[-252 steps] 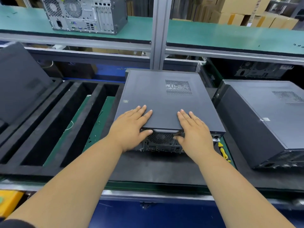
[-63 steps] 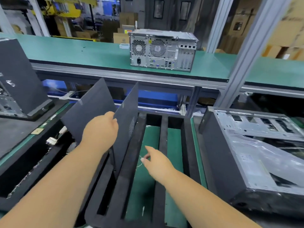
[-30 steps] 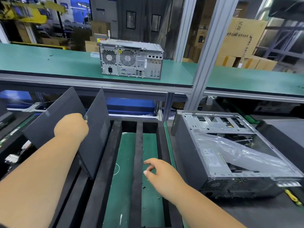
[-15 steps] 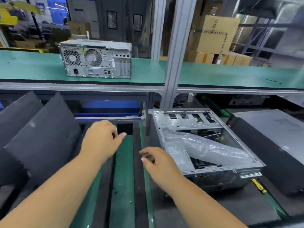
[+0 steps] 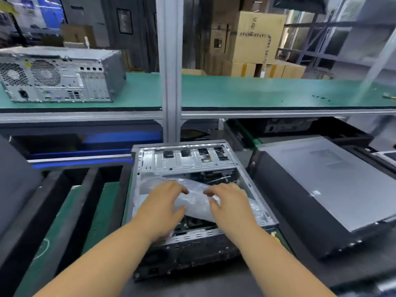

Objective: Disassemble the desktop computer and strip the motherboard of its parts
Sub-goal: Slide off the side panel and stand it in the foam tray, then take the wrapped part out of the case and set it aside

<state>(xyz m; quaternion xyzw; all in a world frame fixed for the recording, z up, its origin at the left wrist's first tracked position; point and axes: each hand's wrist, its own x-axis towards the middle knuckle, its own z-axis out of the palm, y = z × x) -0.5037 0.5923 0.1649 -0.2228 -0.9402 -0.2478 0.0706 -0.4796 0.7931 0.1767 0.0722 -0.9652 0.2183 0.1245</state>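
Hands (image 5: 162, 209) (image 5: 230, 207) on crinkled plastic sheet (image 5: 194, 200) (translucent).

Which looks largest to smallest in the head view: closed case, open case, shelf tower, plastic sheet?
1. Closed case and open case: look alike, not ranked.
2. Shelf tower, farther away, so unsure.
3. Plastic sheet.

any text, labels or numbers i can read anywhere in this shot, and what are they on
None can be read as it stands.
Tall cardboard box behind the shelf: a line of dark print across its face and a column down the right edge, too blurred to read.
Grey computer tower on the green shelf: a small yellow sticker, no legible text.
Closed black computer case on the right: a small white label, too small to read.
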